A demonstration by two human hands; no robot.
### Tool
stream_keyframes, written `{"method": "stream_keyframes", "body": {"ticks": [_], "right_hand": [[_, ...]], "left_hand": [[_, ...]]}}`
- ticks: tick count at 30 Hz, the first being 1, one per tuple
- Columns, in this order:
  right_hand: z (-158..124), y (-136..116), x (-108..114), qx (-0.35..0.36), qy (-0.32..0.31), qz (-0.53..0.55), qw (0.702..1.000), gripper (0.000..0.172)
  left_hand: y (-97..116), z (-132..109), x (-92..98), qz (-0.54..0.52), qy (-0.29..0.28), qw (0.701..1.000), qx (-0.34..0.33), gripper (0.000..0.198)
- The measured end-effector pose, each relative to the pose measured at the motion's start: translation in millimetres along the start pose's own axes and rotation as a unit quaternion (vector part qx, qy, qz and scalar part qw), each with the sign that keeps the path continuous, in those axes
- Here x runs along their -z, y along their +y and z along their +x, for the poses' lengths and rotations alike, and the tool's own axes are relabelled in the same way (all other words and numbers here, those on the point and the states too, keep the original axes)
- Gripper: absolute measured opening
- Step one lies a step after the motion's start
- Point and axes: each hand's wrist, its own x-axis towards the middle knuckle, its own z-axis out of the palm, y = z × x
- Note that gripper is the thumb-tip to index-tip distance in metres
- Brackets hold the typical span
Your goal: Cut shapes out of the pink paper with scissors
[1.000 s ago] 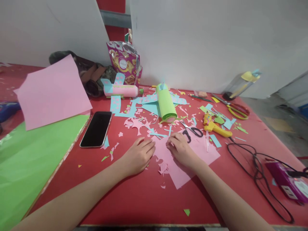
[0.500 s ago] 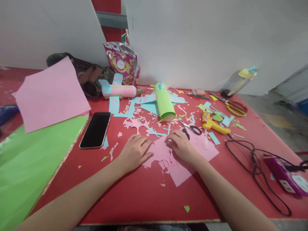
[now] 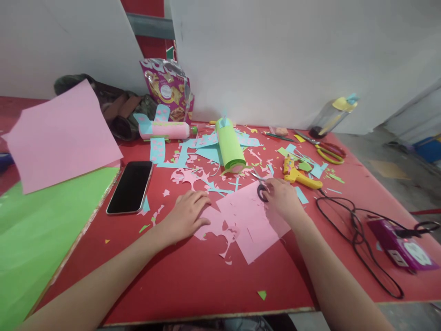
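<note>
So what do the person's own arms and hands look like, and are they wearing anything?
The bare, gloveless left hand and bare, gloveless right hand show no rings. The slim, bare left forearm and right forearm show no sleeve, watch or bracelet.

This is a craft work area; whether it belongs to a school, a workshop or a home cannot be told. A red table [image 3: 172, 285] is strewn with paper offcuts [image 3: 189, 175], with scissors [image 3: 260, 186] near its middle, a yellow glue gun [image 3: 299, 177] farther right and a purple power strip [image 3: 389, 242] at the near right. White panels [image 3: 275, 59] back it, and grey floor [image 3: 365, 143] shows at the far right.
</note>
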Motion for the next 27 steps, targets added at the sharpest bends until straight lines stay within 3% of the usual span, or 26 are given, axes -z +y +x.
{"method": "stream_keyframes", "body": {"ticks": [5, 11, 21, 27], "right_hand": [[-1.5, -1.3, 5.9, -0.015, -0.008, -0.025, 1.000, 0.023], [1.1, 7.7, 2.7, -0.016, 0.001, -0.025, 1.000, 0.021], [0.8, 7.6, 7.5, -0.044, -0.029, -0.033, 0.998, 0.018], [-2.4, 0.7, 15.9, -0.065, -0.050, -0.039, 0.996, 0.019]], "left_hand": [[0.4, 0.0, 5.7, -0.028, -0.051, 0.998, -0.008, 0.026], [-4.1, -0.6, 8.4, -0.037, -0.066, 0.997, 0.014, 0.021], [-3.8, 1.1, 13.4, -0.132, -0.003, 0.990, 0.058, 0.017], [-1.6, 1.4, 21.1, -0.167, 0.123, 0.973, 0.096, 0.018]]}}
